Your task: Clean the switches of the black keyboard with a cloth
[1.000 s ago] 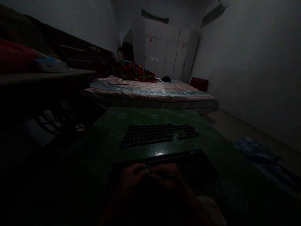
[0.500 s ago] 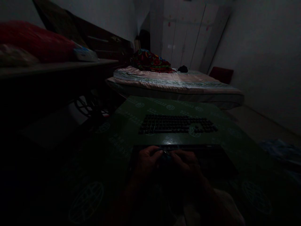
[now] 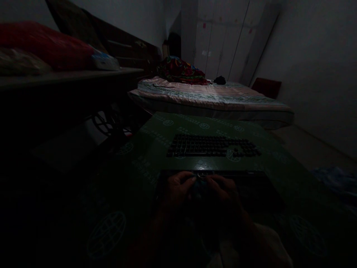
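At lower centre, the left hand (image 3: 177, 188) and right hand (image 3: 223, 190) lie knuckles-up with fingers curled, tips meeting over a dark slab (image 3: 252, 186). It is too dark to tell whether they clamp anything. The slab lies flat on the table (image 3: 147, 149), its long axis running left-right, just below the keyboard (image 3: 213, 145).

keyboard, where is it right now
In the head view, the keyboard lies mid-frame on the green table, just beyond the left hand and right hand, with the bed behind it.
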